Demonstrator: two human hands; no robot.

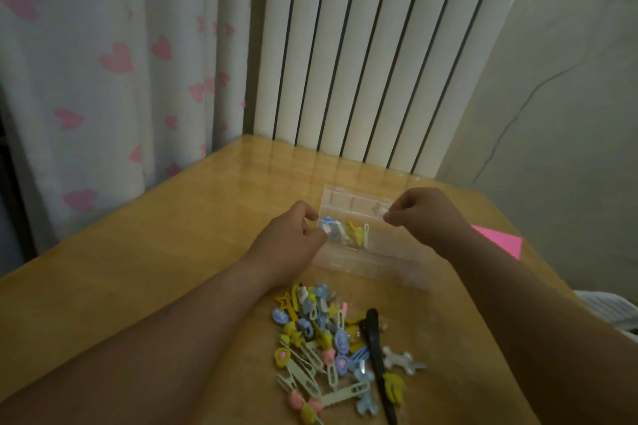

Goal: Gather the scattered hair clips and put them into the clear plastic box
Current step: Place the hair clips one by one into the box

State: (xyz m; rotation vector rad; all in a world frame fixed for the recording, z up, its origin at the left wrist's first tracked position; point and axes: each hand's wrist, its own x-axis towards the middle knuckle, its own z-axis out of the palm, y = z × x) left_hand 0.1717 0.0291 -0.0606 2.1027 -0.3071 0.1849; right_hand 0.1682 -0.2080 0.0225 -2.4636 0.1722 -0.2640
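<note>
The left hand point(293, 235) is curled narrow, its fingertips pinching the left edge of the clear plastic box point(362, 262). The right hand point(426, 214) is also curled, thumb and finger pinched together at the right side of the box near its far edge; I cannot tell if something small is between them. Inside the box, close to the left hand, lie a few clips point(345, 233), blue, white and yellow. The box rests on the wooden surface point(138, 252). Nearer to the person, between the two forearms, lies the pile of hair clips point(328, 345), with one long black clip point(378, 355) on its right side. A pink paper point(500, 240) lies right of the right wrist
</note>
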